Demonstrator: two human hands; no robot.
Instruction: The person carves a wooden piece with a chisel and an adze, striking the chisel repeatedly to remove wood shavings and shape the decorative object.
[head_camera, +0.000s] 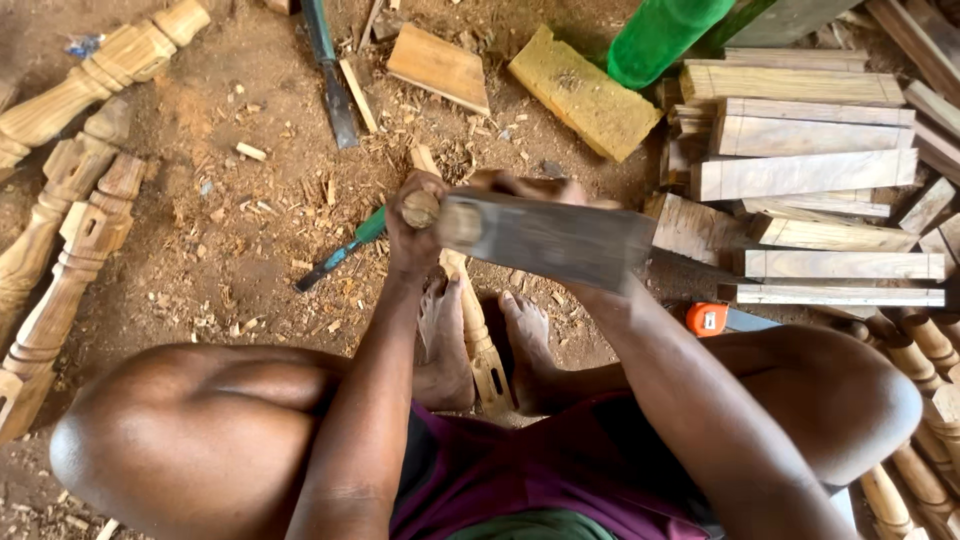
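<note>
The dirt floor (230, 200) carries wood chips (300, 200), turned legs (70, 200), cut boards (800, 175) and, seemingly, a chisel (345, 247).

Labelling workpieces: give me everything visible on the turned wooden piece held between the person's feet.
The turned wooden piece is pale, light-brown wood, long and slender, with rounded turned sections and a squared block near the lower end that has a slot-like cut in it. It lies on the dirt floor roughly lengthwise away from the person, pinned between the two bare feet. Its far end runs up under the left hand and the grey mallet head, so that end is hidden. Wood chips lie around it.
</note>
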